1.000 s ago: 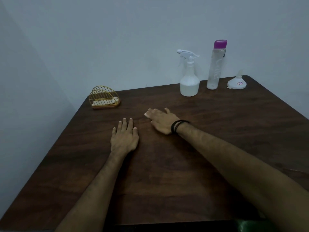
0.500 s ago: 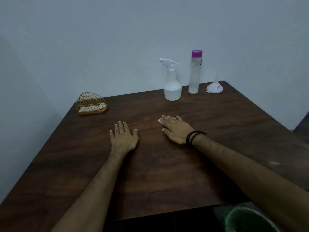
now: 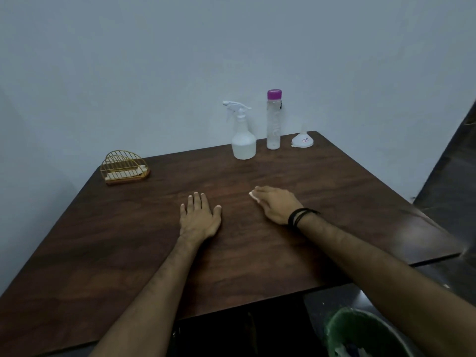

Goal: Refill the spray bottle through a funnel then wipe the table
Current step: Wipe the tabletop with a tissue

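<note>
A white spray bottle (image 3: 243,140) stands at the far edge of the dark wooden table (image 3: 257,253). Beside it on the right stands a clear water bottle (image 3: 273,122) with a purple cap, then a white funnel (image 3: 303,140) resting mouth down. My left hand (image 3: 199,217) lies flat on the table, fingers spread, holding nothing. My right hand (image 3: 277,204), with black bands at the wrist, presses a small white tissue (image 3: 253,196) against the table; only a corner of the tissue shows under the fingers.
A gold wire napkin holder (image 3: 125,167) with white napkins sits at the far left corner. A green waste bin (image 3: 360,333) stands on the floor below the table's near right edge. A pale wall runs behind the table.
My right hand has slid to the right across the table with the tissue under it. The camera view has pulled back and shifted. My left hand stays flat.
</note>
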`<state>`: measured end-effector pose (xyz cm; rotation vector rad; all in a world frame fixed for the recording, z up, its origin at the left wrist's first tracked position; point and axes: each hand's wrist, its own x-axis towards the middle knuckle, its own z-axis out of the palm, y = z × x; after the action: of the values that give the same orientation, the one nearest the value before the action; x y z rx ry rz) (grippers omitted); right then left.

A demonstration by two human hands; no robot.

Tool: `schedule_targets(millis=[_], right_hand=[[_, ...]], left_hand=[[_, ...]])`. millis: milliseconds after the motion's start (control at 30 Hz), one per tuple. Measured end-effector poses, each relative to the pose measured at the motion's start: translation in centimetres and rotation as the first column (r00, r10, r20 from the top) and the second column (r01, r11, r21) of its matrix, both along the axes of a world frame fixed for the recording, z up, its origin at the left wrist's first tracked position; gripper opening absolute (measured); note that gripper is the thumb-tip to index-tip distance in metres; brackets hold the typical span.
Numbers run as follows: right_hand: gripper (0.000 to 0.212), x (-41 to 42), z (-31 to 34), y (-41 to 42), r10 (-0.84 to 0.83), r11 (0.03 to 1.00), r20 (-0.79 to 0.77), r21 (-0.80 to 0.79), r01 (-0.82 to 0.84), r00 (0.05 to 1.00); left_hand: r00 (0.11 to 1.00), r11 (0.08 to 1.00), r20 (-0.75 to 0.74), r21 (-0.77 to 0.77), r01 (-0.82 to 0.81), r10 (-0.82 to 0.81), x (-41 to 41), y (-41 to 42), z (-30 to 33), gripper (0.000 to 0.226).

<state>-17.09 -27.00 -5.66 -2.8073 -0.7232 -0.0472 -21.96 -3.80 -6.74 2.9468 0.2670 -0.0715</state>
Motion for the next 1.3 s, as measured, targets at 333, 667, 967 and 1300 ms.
schedule_targets(millis=[333,667,967,1300], right_hand=[[0.017,-5.1,0.4,-3.1,-0.193,0.681,-0.232,0.668,0.300,0.953],[0.014,-16.1,1.1,-20.5,-0.064,0.243,-0.435,0.866,0.437,0.898],[0.015,-23.8,-11.0,-30.6,-0.163,0.343,-0.717,0.603,0.720,0.677],[0.029,-21.5,-27.3,-28.7,-0.562,0.630,-0.675,0.024,0.776,0.478]], left_hand=[[0.989,0.989,0.018,-0.026,0.146,-0.146,-3.5,-6.6,0.1,0.074],[0.831,0.835,0.317,-0.171,0.523,-0.456,-13.1,-23.6,-0.7,0.059],[0.568,0.576,0.275,-0.058,0.815,-0.776,-17.1,-32.2,-12.3,0.028],[0.678,0.766,-0.362,-0.229,0.601,-0.640,-15.3,-32.1,-20.7,0.046]])
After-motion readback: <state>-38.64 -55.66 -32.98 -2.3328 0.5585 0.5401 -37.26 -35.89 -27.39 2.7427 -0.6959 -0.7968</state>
